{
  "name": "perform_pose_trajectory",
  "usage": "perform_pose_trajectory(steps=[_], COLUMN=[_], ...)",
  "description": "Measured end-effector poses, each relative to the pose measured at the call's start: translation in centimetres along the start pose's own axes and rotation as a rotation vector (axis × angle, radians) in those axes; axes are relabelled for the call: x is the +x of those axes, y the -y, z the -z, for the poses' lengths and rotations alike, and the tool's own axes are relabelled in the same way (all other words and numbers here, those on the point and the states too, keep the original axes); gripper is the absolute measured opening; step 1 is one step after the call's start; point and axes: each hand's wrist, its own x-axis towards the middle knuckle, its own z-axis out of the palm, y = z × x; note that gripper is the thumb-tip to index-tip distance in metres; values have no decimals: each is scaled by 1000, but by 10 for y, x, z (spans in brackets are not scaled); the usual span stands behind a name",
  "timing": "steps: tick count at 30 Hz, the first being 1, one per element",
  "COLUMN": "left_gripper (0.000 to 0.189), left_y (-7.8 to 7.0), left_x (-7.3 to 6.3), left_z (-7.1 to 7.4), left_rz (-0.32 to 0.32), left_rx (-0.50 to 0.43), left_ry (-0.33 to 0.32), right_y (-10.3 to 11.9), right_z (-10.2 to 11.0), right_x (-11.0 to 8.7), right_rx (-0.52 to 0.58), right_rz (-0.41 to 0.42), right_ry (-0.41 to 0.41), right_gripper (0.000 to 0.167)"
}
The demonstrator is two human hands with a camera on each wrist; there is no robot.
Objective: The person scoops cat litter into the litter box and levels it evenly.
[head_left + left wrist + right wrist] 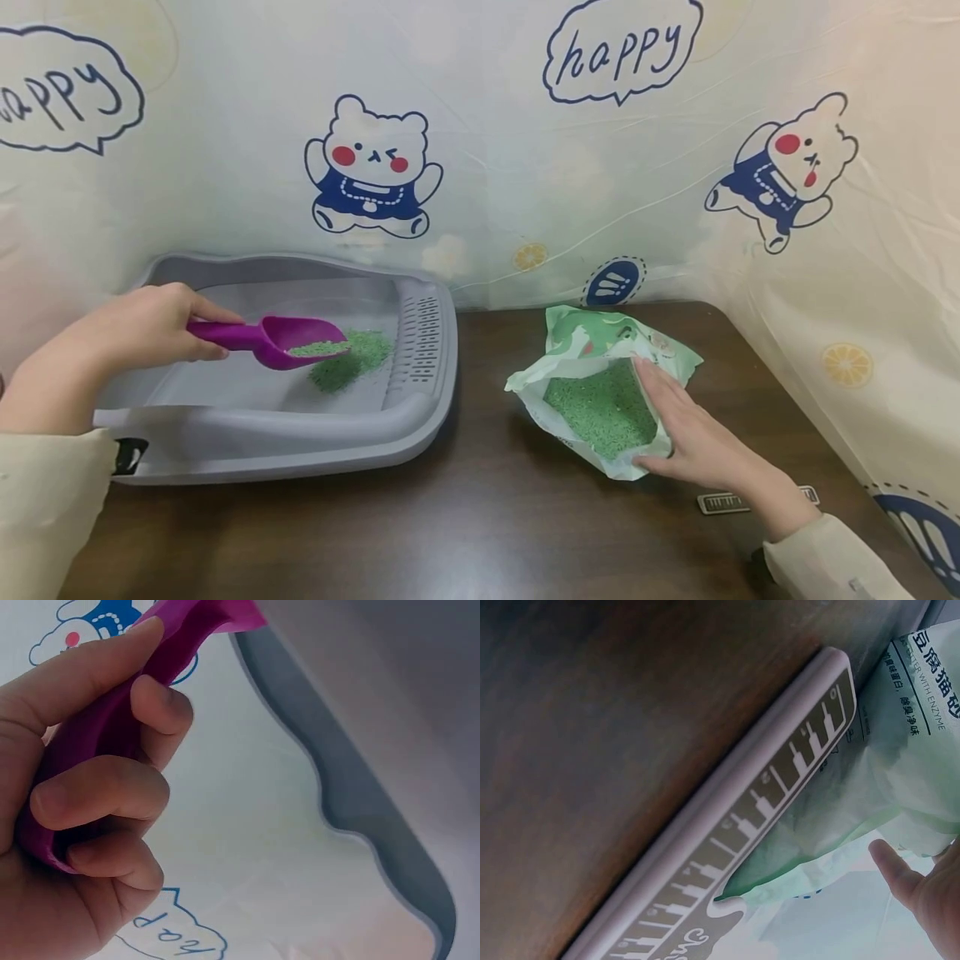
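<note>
My left hand (161, 329) grips the handle of a purple scoop (288, 335), its fingers curled round it in the left wrist view. The scoop holds some green pellets and is over a grey litter box (300, 437). A small heap of green cat litter (358, 354) lies on the box floor, partly behind the scoop. My right hand (697, 437) rests against the right edge of an open green bag (570, 333), fingers extended and thumb apart. Green pellets (603, 408) show inside the bag's mouth. In the right wrist view, printed lettering marks the bag (930, 682).
Both the box and the bag stand on a dark brown table (480, 517). A flat piece with ruler-like markings (723, 502) lies under my right forearm. Behind the table hangs a pale printed cloth (487, 167) with bears and lettering.
</note>
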Motion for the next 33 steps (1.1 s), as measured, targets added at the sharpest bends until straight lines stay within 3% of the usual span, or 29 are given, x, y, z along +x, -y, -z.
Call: perform_pose_trajectory(steps=[5, 13, 33], left_gripper=[43, 42, 44], left_y=[-2, 0, -1], left_x=[-1, -4, -10], left_z=[0, 3, 4], left_rz=[2, -14, 34], left_rx=[6, 18, 10], left_ry=[22, 4, -11], right_y=[0, 0, 0], right_z=[0, -1, 0], right_x=[0, -1, -1], right_rx=[0, 1, -6], right_rz=[2, -5, -5], right_ry=[-2, 0, 3], right_gripper=[128, 128, 128])
